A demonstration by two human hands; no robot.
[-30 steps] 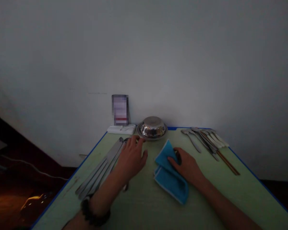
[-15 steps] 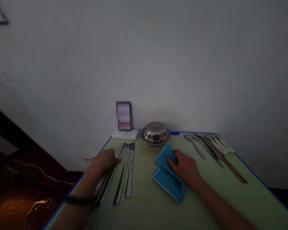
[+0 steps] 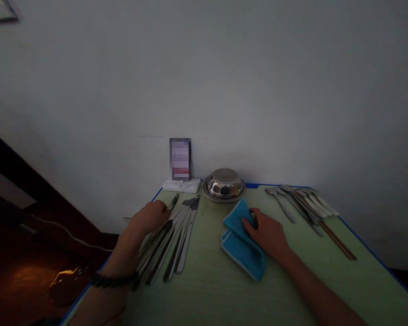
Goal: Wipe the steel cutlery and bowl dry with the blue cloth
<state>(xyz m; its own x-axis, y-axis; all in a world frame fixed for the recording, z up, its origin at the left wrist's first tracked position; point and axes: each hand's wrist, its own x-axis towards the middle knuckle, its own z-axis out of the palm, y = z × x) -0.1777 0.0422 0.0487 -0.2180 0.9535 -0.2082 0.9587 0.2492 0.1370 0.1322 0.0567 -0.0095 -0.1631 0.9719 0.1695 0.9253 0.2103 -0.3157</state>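
Bench (image 3: 207, 290): pale green top with blue edging; it carries everything listed below.
Bead bracelet (image 3: 112, 280): dark, on the left wrist, nearest the camera.
Long steel cutlery (image 3: 172, 242): long-handled pieces lying side by side in a loose fan, running from under the left grip back toward the camera.
Left hand (image 3: 149, 217): palm down on the far ends of the cutlery, fingers curled. Whether the grip is closed on a piece or only rests there cannot be told; a dark tip shows just beyond the fingertips.
Blue cloth (image 3: 240, 240): folded, flat on the bench, under the right grip and spreading to its inner side.
Right hand (image 3: 267, 231): palm down on the cloth. The grip is slack, fingers lying on the fabric and not closed round it.
Stage: no piece is lifted clear of the bench. The cloth touches no cutlery and wraps nothing that can be seen.
Spoons and chopsticks (image 3: 302, 206): a second fan, beyond the right grip and well to its outer side.
Steel bowl (image 3: 224, 182): upturned, at the bench's far edge, beyond and between the two grips.
White block (image 3: 181, 185): beyond the left grip, against the wall (image 3: 224, 68), with a blurred card (image 3: 180, 158) standing on it.
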